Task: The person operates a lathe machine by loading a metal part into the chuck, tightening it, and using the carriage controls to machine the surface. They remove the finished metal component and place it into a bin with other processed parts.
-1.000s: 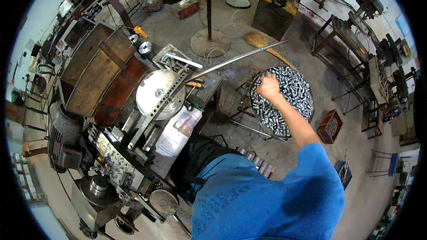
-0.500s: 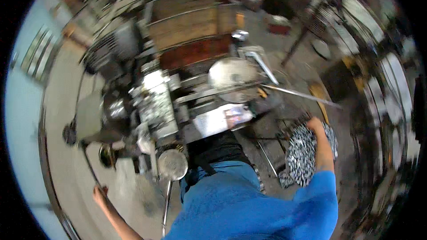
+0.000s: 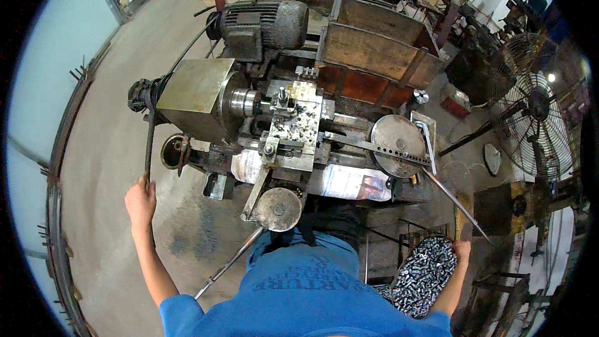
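My left hand (image 3: 141, 203) is wrapped round the lower part of a long dark lever (image 3: 150, 150), which hangs from the left end of a small lathe's headstock (image 3: 190, 90). My right hand (image 3: 462, 251) is closed at the right edge of a heap of small shiny metal pieces (image 3: 425, 274); what its fingers hold, if anything, cannot be made out. Between my arms stands the lathe, with a round spindle nose (image 3: 244, 102) facing the chip-strewn cross slide (image 3: 293, 128). In front of my body is a round metal disc (image 3: 279, 209) with a rod handle (image 3: 231, 262).
A ribbed motor (image 3: 265, 25) sits behind the headstock, beside a wooden box (image 3: 368, 53). Right of the slide are a larger disc (image 3: 399, 143) and a long bar (image 3: 458, 206) sticking out toward me. A caged fan (image 3: 536, 106) stands at the right.
The view has turned and steadied, so the lathe appears farther right. My right hand has moved from the top of the heap to its right edge. My left hand stays on the lever.
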### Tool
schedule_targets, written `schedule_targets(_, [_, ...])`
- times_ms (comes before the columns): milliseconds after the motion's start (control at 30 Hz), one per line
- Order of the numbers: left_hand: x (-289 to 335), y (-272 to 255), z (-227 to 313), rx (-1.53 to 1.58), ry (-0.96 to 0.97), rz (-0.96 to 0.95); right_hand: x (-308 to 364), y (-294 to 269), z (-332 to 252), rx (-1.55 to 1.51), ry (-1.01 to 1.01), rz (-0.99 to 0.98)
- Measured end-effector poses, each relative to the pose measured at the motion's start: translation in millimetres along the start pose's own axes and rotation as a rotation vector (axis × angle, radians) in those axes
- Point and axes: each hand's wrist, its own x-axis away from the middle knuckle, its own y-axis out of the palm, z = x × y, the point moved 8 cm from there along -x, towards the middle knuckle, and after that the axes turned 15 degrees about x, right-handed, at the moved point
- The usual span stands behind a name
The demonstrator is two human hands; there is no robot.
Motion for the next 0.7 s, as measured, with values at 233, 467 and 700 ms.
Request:
schedule_targets(233, [23.8,36.2,237.5,1.459,0.207,-0.588,127.3,-72.8,-416.3,-0.908,-0.712,-0.123])
schedule_targets(467, [92.3,89.6,348.9,2.192,-0.014,-1.462,236.6,-96.0,-624.2,-0.903,-1.293,0.106])
schedule_targets(700, [64.2,92.6,308.2,2.031,0.039,-0.999,274.3,-108.3,-657.0,-0.531,-1.455,0.354])
